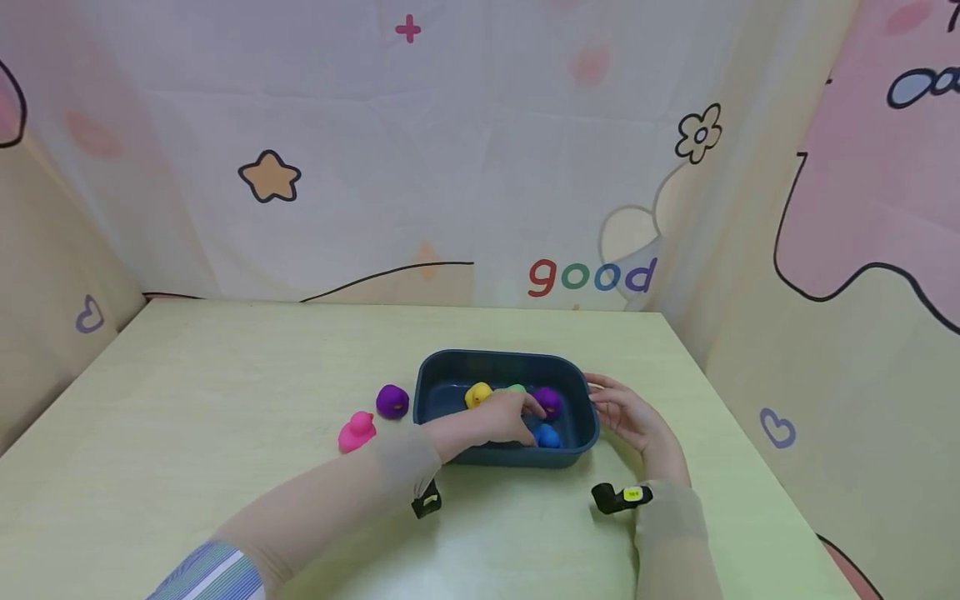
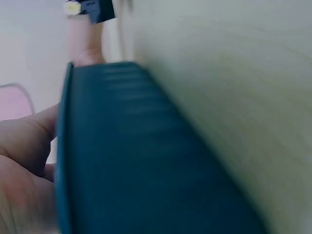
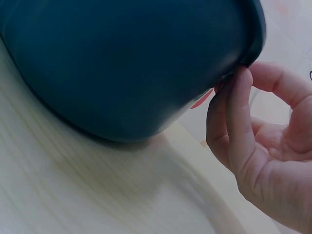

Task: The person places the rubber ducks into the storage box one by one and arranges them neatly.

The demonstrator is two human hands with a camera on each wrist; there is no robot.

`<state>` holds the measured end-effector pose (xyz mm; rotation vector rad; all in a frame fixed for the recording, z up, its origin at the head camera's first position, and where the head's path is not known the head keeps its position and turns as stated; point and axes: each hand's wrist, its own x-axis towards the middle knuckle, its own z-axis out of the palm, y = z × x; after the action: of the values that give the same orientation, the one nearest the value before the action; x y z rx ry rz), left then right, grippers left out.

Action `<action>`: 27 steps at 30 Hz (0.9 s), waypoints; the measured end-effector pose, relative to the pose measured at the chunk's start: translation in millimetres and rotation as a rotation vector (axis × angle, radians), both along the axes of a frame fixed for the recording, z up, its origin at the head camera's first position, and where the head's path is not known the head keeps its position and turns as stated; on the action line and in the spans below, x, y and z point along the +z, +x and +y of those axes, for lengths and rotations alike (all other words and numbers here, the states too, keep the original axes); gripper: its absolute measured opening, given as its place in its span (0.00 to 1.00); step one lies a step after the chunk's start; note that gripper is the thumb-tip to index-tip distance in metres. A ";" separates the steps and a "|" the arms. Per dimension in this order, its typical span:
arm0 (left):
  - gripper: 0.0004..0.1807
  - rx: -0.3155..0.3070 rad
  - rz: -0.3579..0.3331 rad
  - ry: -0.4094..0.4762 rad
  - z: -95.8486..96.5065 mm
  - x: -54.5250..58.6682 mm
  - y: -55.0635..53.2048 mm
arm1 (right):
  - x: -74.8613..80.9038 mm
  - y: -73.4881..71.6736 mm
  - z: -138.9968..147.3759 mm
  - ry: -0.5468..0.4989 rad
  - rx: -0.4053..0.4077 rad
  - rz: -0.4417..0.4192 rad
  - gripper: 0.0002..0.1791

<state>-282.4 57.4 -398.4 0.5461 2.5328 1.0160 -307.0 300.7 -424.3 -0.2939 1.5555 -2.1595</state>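
A dark blue rectangular bin (image 1: 510, 457) stands on the table with several small rubber ducks inside. My left hand (image 1: 506, 417) reaches over its near wall, thumb and forefinger apart between the blue duck (image 1: 548, 436) and a purple duck (image 1: 548, 402). A yellow duck (image 1: 477, 393) lies left of that hand, and a green duck (image 1: 517, 388) shows partly behind it. In the left wrist view the bin's wall hides the fingertips. At the right end, my right hand (image 3: 268, 136) pinches the bin's rim between thumb and fingers.
Outside the bin, to its left, sit another purple duck (image 1: 392, 402) and a pink duck (image 1: 357, 432) on the pale wooden table (image 1: 225, 392). A printed cloth backdrop (image 1: 480, 183) rises behind the table and at both sides.
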 end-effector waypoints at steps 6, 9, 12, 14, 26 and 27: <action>0.23 -0.033 -0.014 0.126 -37.4 17.3 0.6 | -5.5 -4.5 3.0 -0.004 -0.011 0.010 0.20; 0.23 -0.053 -0.012 0.170 -56.7 26.7 2.6 | -9.2 -7.2 5.3 0.013 -0.024 0.007 0.19; 0.24 -0.056 0.011 0.183 -74.3 34.8 5.4 | -11.6 -8.6 6.4 0.020 -0.031 -0.002 0.18; 0.24 -0.033 0.010 0.197 -84.9 38.7 7.0 | -12.5 -9.3 6.6 0.012 -0.029 -0.012 0.18; 0.26 0.128 0.054 0.284 -139.9 40.6 6.6 | -11.1 -7.0 2.6 -0.006 -0.021 -0.016 0.18; 0.27 0.138 0.049 0.307 -144.1 39.0 6.4 | -11.3 -7.0 2.5 -0.009 -0.022 -0.019 0.18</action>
<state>-276.0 -86.7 -359.5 0.4877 2.4993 1.4740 -314.1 303.2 -435.5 -0.2596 1.5456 -2.1801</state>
